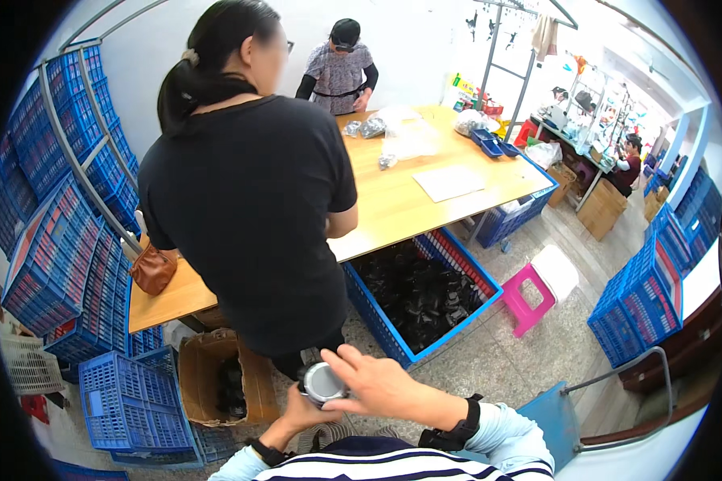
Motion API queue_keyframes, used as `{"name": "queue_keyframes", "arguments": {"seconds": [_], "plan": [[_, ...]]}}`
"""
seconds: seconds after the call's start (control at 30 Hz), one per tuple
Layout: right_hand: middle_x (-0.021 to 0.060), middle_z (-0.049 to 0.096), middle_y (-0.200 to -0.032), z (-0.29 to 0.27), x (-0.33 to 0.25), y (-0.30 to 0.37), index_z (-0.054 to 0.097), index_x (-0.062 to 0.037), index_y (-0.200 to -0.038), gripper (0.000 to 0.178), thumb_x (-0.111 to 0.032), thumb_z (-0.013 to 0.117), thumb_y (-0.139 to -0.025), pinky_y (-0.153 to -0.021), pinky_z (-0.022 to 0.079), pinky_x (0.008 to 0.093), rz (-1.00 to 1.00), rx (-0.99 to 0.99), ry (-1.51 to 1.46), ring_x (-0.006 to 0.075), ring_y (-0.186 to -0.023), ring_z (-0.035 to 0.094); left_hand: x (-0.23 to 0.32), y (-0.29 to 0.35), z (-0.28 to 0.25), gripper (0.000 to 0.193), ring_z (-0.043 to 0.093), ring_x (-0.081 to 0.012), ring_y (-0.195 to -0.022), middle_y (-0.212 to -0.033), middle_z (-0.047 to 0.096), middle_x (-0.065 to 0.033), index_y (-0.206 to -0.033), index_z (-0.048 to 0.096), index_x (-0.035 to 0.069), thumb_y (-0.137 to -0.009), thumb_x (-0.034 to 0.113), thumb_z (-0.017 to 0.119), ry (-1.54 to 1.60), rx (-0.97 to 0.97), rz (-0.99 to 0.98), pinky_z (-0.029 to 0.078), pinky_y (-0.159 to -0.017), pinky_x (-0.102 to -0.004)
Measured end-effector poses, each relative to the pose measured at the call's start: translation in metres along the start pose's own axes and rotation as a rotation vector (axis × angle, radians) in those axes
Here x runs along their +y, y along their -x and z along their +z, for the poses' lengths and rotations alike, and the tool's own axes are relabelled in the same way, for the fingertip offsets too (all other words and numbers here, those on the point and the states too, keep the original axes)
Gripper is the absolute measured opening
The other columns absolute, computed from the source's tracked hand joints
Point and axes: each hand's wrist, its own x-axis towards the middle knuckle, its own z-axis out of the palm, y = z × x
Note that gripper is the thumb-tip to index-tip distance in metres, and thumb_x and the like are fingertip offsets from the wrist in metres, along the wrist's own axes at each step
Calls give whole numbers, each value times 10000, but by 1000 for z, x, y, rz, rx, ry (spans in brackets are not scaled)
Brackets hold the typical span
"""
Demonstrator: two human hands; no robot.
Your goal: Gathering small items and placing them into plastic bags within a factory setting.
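Observation:
Close in front of my body, my left hand point(299, 410) grips a round, cup-like thing point(326, 383) from below and the left. Its round face is grey with a paler rim, and its side looks dark; the exact kind does not show. Over its right side reaches my right hand point(381, 386), fingers at the far edge and thumb at the near edge, so the thing sits between them. My left fingers are partly hidden behind it.
A person in black point(249, 208) stands just ahead at a wooden table point(369, 172); another person point(341, 68) is behind it. A blue crate point(377, 325) of black items, a pink-and-white stool point(529, 293), a cardboard box point(257, 385) and stacked blue crates point(132, 401) surround me.

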Motion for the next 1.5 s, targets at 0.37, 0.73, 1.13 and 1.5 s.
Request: {"name": "queue_keyframes", "arguments": {"seconds": [0.37,0.73,1.13,1.5], "plan": [[120,458,-816,-87,100,80,456,-18,-1010,559,-412,653,-665,-451,455,320,70,50,126,240,-526,563,51,-104,146,662,601,-205,-779,-887,590,-84,-1035,494,54,-477,261,783,8,-350,333,473,-706,-298],[134,438,-1075,-205,182,82,497,-83,-1040,441,-130,628,-622,-775,385,393,-330,-192,410,328,-986,440,117,-251,209,571,551,-216,-738,-839,539,-105,-946,511,21,-486,213,789,-54,-437,703,455,-644,-296],[261,386,-1100,-256,256,79,434,-147,-1140,569,-259,681,-641,-657,460,372,-260,61,293,347,-889,494,169,-281,247,548,563,-280,-668,-765,536,-143,-856,498,0,-430,200,779,-345,98,649,459,-590,-326],[121,402,-1030,-288,281,81,461,-174,-966,257,-165,548,-725,-657,392,288,-1032,-1,336,238,-873,454,199,-216,281,562,596,-276,-719,-829,557,-126,-951,520,12,-470,168,765,-614,473,629,491,-617,-317]]}}
